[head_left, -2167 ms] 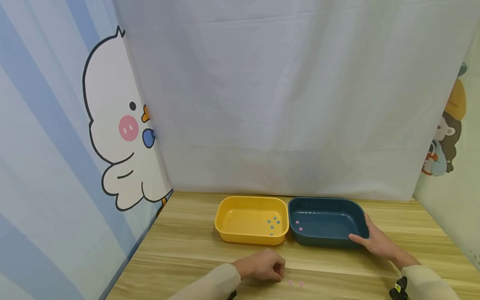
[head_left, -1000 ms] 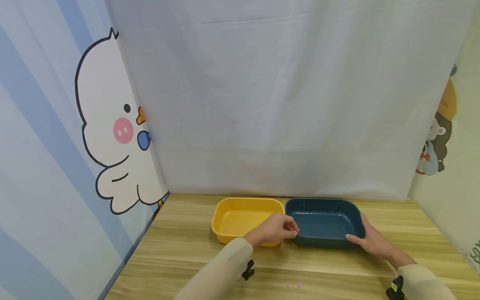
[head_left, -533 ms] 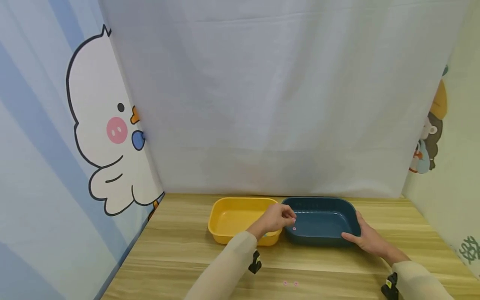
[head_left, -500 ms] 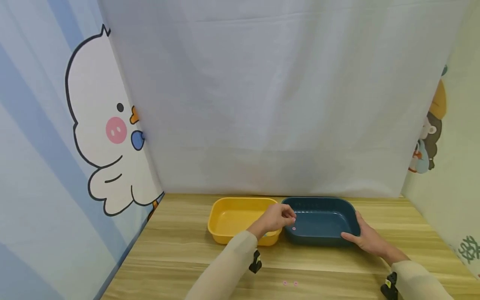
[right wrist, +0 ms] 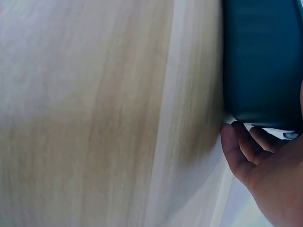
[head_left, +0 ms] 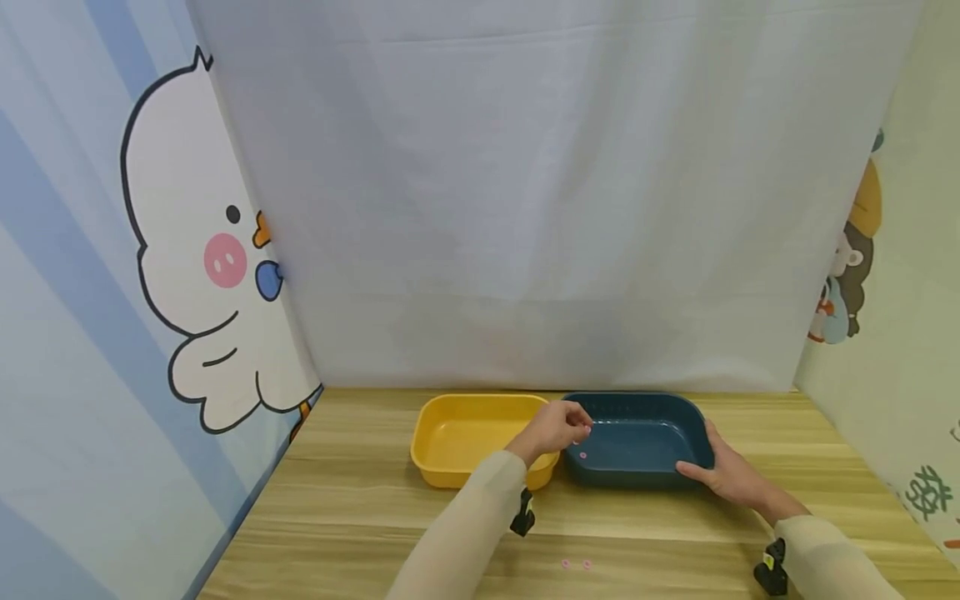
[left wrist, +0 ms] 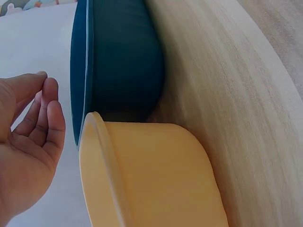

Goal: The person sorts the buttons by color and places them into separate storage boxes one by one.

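Observation:
My left hand (head_left: 553, 427) is over the seam between the yellow bin (head_left: 450, 478) and the dark blue bin (head_left: 637, 479). Its thumb and forefinger pinch a tiny pink ring (head_left: 587, 429) above the dark blue bin's left end. In the left wrist view those fingertips meet beside the bin rims. Another pink ring (head_left: 582, 456) lies on the dark blue bin's floor, with one more partly under the fingers. My right hand (head_left: 731, 472) holds the dark blue bin's right front corner, thumb at the front rim, fingers along the end wall. The left hand covers the yellow bin's right part.
Two pink rings, one of them the right ring (head_left: 587, 565), lie on the wooden table (head_left: 360, 533) near its front. A pale curtain (head_left: 525, 208) hangs right behind the bins. Printed walls stand at both sides.
The left hand picked up a pink ring from the table and carried it up to the dark blue bin, lately rising slightly. The right hand keeps its hold. The whole view drifts left.

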Action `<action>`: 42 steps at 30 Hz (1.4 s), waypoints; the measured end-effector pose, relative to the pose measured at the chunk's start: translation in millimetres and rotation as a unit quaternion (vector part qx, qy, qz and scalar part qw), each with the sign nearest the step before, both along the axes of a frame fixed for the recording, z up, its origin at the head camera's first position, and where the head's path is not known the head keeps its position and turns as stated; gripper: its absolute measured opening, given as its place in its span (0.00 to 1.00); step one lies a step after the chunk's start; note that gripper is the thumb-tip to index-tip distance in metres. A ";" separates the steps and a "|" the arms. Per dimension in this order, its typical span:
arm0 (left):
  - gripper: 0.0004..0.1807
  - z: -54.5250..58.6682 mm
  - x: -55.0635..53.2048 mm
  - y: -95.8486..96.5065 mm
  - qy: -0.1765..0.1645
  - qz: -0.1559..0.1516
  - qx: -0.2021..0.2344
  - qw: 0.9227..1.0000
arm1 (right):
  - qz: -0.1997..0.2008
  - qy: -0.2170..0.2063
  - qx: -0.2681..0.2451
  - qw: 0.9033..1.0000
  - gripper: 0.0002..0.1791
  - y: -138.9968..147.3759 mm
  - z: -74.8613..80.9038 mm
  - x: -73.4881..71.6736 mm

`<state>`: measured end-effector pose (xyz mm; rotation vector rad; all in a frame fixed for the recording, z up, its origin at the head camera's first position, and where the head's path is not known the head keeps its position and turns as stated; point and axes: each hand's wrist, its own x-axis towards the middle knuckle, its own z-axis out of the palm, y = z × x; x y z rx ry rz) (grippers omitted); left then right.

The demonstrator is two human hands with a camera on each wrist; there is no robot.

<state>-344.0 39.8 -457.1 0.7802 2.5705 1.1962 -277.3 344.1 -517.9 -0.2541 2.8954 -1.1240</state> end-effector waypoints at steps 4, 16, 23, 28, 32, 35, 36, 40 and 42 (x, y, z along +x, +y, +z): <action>0.07 0.1 -2.5 2.8 -0.004 0.006 -0.004 1.000 | 0.002 -0.001 -0.008 1.000 0.58 -0.6 2.1 0.7; 0.09 -10.2 -5.4 12.5 -0.012 0.023 -0.003 1.000 | 0.007 -0.008 -0.008 1.000 0.59 -0.6 2.5 -0.7; 0.09 -16.6 -5.5 16.1 -0.005 0.024 0.005 1.000 | 0.006 -0.010 -0.013 1.000 0.59 -2.7 1.5 0.2; 0.09 -19.3 -7.5 16.0 -0.011 0.044 0.020 0.999 | 0.004 -0.007 -0.013 1.000 0.58 -2.6 1.0 0.6; 0.09 -20.0 -8.9 16.3 -0.015 0.052 0.026 0.998 | 0.002 -0.003 -0.012 1.000 0.58 -1.9 0.9 0.9; 0.09 -19.8 -9.6 17.4 -0.017 0.056 0.029 0.998 | 0.001 0.000 -0.013 1.000 0.58 -1.3 0.8 1.1; 0.08 -19.8 -9.6 17.8 -0.018 0.058 0.030 0.998 | 0.000 -0.001 -0.013 1.000 0.58 -1.0 0.7 1.2; 0.08 -20.5 -10.4 18.2 -0.016 0.063 0.031 0.997 | -0.001 -0.003 -0.010 1.000 0.58 -0.8 0.8 0.8; 0.08 -21.2 -10.9 18.4 -0.016 0.066 0.031 0.997 | -0.001 -0.005 -0.010 1.000 0.58 -0.7 0.6 0.4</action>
